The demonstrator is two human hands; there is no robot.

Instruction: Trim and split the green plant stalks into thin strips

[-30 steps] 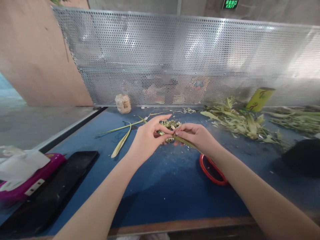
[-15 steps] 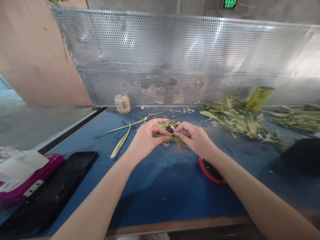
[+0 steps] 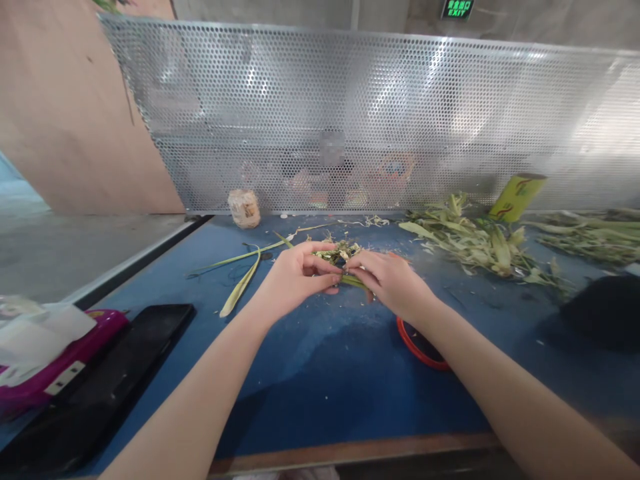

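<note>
Left hand (image 3: pixel 293 277) and right hand (image 3: pixel 393 279) nearly meet — both pinching a green strip (image 3: pixel 353 282), plant scraps (image 3: pixel 345 251) just beyond, red loop (image 3: pixel 413 347) nearer than the right!

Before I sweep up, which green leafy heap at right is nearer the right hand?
The left heap, by the yellow-green can; the right heap lies farther, at the picture's edge.

Room to pass lies over the bench (image 3: pixel 320 373) at lower centre; leaves (image 3: pixel 493 250) obstruct middle right, a panel (image 3: pixel 300 87) bars upper centre.
</note>
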